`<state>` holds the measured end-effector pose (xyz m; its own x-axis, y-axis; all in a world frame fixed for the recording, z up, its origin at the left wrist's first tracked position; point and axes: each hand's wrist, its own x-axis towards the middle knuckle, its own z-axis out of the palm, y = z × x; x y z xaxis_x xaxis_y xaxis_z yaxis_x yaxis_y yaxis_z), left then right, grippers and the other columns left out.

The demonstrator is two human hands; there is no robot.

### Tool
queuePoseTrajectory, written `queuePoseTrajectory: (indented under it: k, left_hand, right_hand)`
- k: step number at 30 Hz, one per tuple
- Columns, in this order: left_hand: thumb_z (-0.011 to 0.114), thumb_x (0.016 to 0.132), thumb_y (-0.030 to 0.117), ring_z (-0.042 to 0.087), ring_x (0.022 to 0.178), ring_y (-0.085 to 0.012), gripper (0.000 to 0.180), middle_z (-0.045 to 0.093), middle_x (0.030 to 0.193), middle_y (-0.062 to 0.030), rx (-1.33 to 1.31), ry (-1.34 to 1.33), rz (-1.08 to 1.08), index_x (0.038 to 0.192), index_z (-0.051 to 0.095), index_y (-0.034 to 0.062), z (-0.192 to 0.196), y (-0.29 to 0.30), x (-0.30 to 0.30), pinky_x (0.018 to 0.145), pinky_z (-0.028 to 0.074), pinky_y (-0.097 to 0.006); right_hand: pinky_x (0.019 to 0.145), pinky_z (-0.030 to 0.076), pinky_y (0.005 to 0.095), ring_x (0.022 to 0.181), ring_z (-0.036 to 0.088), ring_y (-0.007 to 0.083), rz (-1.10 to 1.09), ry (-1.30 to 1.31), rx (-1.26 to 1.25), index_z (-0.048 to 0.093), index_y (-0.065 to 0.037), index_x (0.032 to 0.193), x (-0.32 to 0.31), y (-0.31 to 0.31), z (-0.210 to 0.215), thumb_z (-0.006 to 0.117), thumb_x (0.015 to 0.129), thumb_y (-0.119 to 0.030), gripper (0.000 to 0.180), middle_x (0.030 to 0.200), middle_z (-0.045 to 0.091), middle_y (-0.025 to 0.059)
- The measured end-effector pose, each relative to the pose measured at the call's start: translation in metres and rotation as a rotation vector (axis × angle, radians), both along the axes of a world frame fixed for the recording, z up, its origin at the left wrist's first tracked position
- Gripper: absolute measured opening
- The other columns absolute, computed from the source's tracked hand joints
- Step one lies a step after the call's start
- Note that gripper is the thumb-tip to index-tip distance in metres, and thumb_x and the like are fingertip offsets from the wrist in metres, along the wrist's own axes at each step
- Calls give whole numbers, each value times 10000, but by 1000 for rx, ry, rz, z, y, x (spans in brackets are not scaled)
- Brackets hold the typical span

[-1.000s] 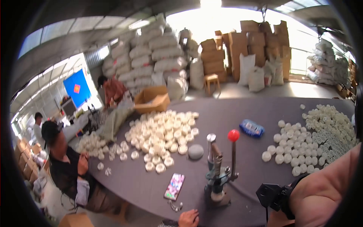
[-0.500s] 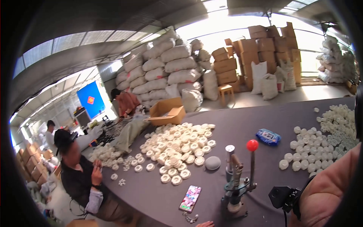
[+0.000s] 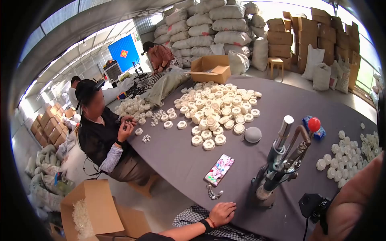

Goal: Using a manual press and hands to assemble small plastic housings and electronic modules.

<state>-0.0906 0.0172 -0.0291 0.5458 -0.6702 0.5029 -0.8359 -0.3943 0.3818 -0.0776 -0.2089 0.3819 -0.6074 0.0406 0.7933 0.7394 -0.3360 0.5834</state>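
Observation:
My left hand [image 3: 222, 213] rests palm down at the table's near edge, its fingers stretched out and holding nothing. A black strap and a red cord circle its wrist. Close by at the right rim, my raised right arm [image 3: 356, 197] carries a strapped-on black device [image 3: 311, 205]; that hand's fingers lie outside the picture. Between my arms stands a hand lever press [image 3: 277, 168] with a red ball knob [image 3: 314, 124]; neither hand is seen touching it. A phone [image 3: 219, 170] with a beaded charm [image 3: 214, 193] lies beyond my left hand.
Cream ring-shaped parts [image 3: 217, 106] are heaped mid-table beside a grey dome [image 3: 253, 135]. White round caps [image 3: 339, 160] and a blue packet [image 3: 315, 130] lie right. A co-worker [image 3: 100, 132] sits left, handling something small. An open carton [image 3: 102, 209] stands below the left edge.
My view has swung left and down, bringing my left hand and forearm fully into sight. The right arm stays at the right rim. The press lever's pose looks different.

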Motion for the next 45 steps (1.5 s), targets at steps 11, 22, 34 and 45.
queuePoseTrajectory:
  k: [11,22,34,45]
  left_hand:
    - [640,739,108,611,1003,-241,233,652,1048,-74,-38,0,-39,970,644,73,-1,-11,-2,843,459,-405]
    - [728,739,188,439,1218,-394,679,450,1323,-246,-96,383,-141,1299,415,-35,34,-74,0,1039,330,-452]
    - [801,659,234,553,1046,-353,599,591,1081,-164,-139,487,-215,1156,547,18,27,-141,30,925,419,-421]
    - [701,743,336,415,1212,-300,649,469,1265,-163,-172,502,-166,1265,478,23,-13,-140,39,1029,302,-402]
  right_hand:
    - [1021,392,476,1188,498,374,-201,188,138,288,-8,1414,-53,-31,-66,319,973,-451,626,1246,511,272]
    - [837,498,390,951,632,237,-793,993,685,438,-3,1292,-193,-89,-172,542,912,-107,407,1121,615,176]
    - [992,384,450,1153,500,405,-1381,1922,828,446,67,1269,-150,-314,-355,623,840,-327,609,1221,532,271]
    - [991,293,638,1224,449,406,-2271,1939,-41,491,-235,1333,-107,-599,-459,386,935,-532,508,1283,537,188]
